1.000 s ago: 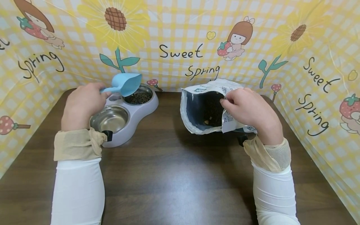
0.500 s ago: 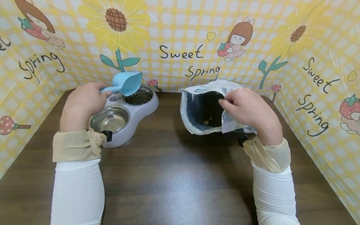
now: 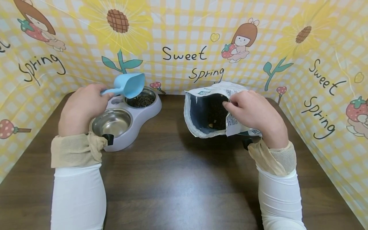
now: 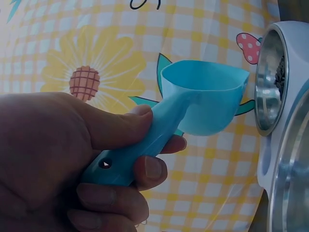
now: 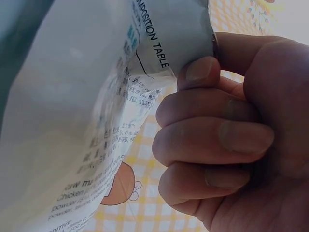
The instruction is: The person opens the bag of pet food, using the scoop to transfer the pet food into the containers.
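Observation:
My left hand (image 3: 81,107) grips the handle of a light blue scoop (image 3: 129,85) above the far bowl of a double pet bowl (image 3: 142,118). In the left wrist view, thumb and fingers wrap the scoop's handle (image 4: 145,137), and its cup shows no food from that side. Dark kibble (image 3: 141,101) lies in the far steel bowl. At the right, my right hand (image 3: 257,113) pinches the edge of a torn-open pet food bag (image 3: 198,113), whose mouth faces me with dark kibble inside. Printed text covers the bag's outside (image 5: 72,121) in the right wrist view.
The near steel bowl (image 3: 113,123) holds no food and sits below my left wrist. A brown wooden tabletop (image 3: 172,172) lies under everything. Yellow checked cloth (image 3: 178,28) with flowers and lettering rises behind and along both sides.
My left wrist has drifted slightly left and toward me, while the scoop stays tilted over the far bowl. The right hand and the bag hold nearly still.

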### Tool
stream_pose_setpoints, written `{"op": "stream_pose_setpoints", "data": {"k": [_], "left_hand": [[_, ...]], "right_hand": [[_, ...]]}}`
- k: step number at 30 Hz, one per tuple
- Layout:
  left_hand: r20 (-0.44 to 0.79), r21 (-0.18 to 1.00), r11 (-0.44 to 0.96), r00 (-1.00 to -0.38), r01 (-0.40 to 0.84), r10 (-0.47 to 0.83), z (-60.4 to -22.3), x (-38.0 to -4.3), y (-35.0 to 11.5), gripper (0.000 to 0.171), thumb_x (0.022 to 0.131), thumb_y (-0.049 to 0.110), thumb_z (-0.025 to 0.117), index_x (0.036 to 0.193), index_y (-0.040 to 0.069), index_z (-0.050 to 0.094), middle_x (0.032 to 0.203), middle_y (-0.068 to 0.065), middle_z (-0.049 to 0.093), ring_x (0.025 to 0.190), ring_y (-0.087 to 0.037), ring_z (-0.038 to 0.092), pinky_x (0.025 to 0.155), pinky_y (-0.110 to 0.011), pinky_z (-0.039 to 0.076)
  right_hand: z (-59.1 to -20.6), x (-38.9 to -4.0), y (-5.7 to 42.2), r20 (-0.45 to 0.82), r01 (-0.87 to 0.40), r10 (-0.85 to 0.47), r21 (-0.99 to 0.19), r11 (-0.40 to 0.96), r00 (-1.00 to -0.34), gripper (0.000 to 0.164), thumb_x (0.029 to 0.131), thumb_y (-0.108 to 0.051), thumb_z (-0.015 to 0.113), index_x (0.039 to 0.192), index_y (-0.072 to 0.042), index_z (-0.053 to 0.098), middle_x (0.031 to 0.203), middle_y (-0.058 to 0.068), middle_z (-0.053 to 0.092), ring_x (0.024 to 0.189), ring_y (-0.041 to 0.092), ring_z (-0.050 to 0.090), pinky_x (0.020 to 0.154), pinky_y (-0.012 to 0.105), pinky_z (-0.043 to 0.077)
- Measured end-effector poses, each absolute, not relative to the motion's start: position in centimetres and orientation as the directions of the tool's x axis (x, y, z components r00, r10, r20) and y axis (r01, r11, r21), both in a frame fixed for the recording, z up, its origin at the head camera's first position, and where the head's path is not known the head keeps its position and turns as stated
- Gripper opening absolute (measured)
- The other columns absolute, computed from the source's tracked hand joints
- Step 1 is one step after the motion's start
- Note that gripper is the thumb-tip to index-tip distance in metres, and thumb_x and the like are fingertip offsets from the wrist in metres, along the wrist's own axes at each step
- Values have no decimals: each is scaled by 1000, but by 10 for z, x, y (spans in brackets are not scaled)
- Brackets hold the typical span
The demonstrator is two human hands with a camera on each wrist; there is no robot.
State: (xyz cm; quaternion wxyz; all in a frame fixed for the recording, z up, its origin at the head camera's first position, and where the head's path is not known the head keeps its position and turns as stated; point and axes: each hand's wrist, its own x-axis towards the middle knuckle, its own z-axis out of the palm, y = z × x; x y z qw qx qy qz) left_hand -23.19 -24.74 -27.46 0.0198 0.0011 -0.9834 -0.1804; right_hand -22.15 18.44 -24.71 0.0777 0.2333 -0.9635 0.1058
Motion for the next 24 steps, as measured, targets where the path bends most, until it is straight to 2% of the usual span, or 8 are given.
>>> {"op": "stream_pose_setpoints", "data": {"k": [4,10,19,24], "left_hand": [[23,382,924,-1000,15,7,-270,-227,-247,41,105,41,38,106,5,57,82,-20,54,68,-32,49,52,-38,35],[3,440,897,-999,43,47,-259,-216,-245,45,105,45,33,101,6,55,78,-14,53,64,-28,48,52,-36,36],[19,507,851,-989,138,149,-245,-201,-238,49,105,45,36,91,3,58,69,-9,49,61,-24,44,56,-35,34],[-26,570,805,-975,165,219,-239,-195,-230,45,105,42,40,94,4,62,68,-5,48,59,-22,43,57,-33,35]], "right_hand": [[-247,-222,184,197,-464,-432,-163,870,-880,48,98,-27,54,54,-11,47,48,1,38,43,19,41,47,31,32],[-247,-222,184,191,-463,-432,-168,870,-881,48,98,-27,55,53,-11,48,48,1,39,44,19,41,47,31,33],[-246,-221,183,180,-457,-429,-170,873,-885,48,99,-27,54,54,-11,48,48,2,40,44,19,42,47,31,33],[-246,-221,183,174,-452,-425,-169,876,-888,48,99,-27,55,54,-11,49,48,3,41,45,20,43,48,31,34]]}}
